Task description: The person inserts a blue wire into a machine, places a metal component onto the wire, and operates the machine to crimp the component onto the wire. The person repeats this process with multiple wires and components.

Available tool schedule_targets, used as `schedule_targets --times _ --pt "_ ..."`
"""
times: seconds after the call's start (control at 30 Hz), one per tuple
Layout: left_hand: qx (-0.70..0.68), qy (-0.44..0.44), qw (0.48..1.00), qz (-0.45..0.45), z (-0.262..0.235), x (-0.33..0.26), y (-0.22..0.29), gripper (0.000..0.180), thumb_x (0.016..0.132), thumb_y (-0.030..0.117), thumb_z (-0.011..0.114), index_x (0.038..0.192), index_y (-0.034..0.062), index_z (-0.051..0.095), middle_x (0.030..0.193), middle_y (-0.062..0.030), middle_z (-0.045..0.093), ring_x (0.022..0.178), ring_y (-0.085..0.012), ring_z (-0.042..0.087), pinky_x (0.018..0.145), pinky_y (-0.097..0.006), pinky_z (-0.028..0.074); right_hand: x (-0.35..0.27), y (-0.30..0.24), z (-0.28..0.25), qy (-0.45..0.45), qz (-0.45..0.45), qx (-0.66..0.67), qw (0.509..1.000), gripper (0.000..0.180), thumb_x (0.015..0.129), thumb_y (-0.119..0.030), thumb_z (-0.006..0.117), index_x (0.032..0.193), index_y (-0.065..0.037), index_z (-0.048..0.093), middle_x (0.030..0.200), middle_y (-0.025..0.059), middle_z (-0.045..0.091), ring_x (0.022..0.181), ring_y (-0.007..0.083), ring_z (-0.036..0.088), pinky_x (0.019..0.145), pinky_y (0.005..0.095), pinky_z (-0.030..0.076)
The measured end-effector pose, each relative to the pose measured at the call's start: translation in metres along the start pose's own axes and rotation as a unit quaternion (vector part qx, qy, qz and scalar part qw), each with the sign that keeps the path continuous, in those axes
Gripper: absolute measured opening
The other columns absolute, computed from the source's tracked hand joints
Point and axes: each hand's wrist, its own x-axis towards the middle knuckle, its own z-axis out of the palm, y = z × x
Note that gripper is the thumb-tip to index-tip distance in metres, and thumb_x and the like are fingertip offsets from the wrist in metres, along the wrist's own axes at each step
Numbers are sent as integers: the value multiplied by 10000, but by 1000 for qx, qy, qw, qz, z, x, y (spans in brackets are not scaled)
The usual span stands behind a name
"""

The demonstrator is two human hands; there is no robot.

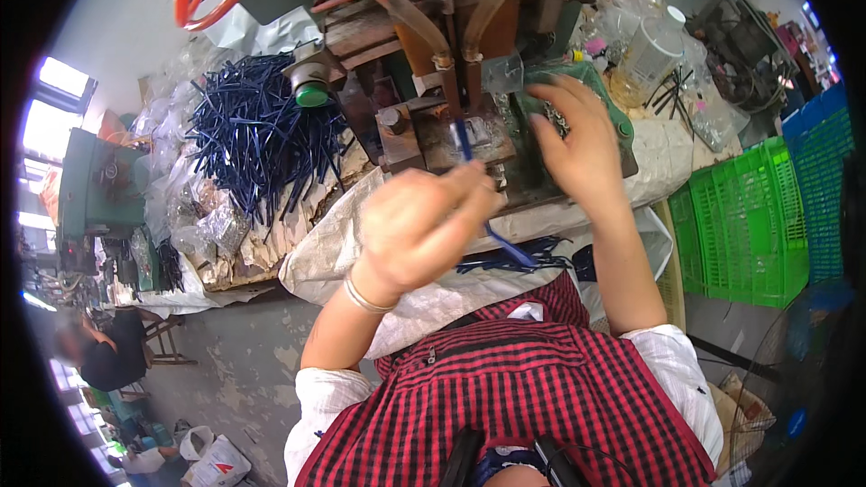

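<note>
left hand (419,225) closed on thin dark-blue plastic stick (501,243), held just before grey metal press fixture (451,140) | right hand (577,140) spread open, resting on fixture beyond left hand | stick is best fed straight, fingers kept out

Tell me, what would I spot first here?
Probably the big heap of dark blue sticks on the bench, left of the machine. Next, the left hand in the middle pinching one blue stick, and the bright green crate at the right.
</note>
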Motion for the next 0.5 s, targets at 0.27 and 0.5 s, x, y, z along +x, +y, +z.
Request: schedule_targets --times 0.27,0.5 --pt "37 -20 999 30 8 -12 6 290 744 73 855 1010 60 738 1069 -108 750 583 -135 608 485 -265 462 -35 87 20 41 16 -151 988 234 825 -106 751 1053 -66 718 1356 209 607 1332 415 530 1059 497 465" --pt "-6 -3 1000 2 13 -18 4 310 733 69 833 1033 77 756 1149 -110 746 603 -134 600 522 -274 471 -2 80 26 -33 -132 -178 975 201 840 -63 696 1036 -60 649 1250 141 663 1247 353 590 902 483 508"
